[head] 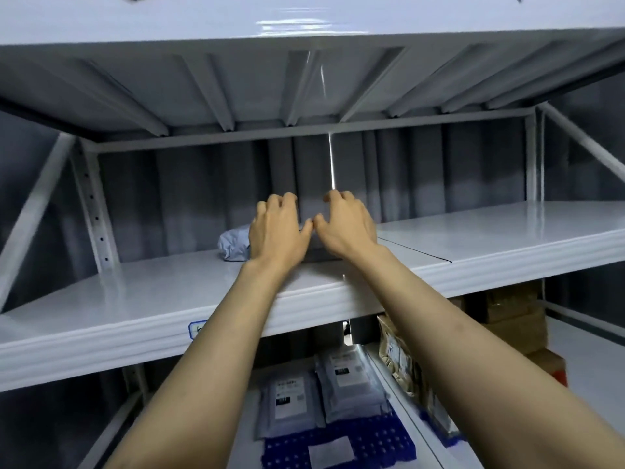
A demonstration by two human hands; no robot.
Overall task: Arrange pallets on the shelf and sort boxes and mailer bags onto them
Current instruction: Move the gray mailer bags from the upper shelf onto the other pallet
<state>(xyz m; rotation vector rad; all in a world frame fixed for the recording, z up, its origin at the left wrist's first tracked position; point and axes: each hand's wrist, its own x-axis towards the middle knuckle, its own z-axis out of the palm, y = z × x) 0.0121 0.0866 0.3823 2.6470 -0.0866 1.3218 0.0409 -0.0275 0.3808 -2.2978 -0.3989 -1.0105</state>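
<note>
A pale grey mailer bag (233, 246) lies on the middle shelf (135, 292), near its back. Both my arms reach over the shelf's front edge. My left hand (275, 230) lies on the bag's right part with its fingers curled over the far side. My right hand (346, 225) is right beside it, thumbs almost touching, fingers curled down onto a darker, shadowed stretch of the same bag. Most of the bag is hidden under my hands. On the shelf below, a blue pallet (378, 445) carries two grey mailer bags (291, 404) with labels.
Beige padded mailers (399, 363) stand to the right of the blue pallet. Brown cardboard boxes (514, 316) and a red box (551, 365) sit further right below. The upper shelf (304, 15) hangs low overhead. A seam splits the middle shelf right of my hands.
</note>
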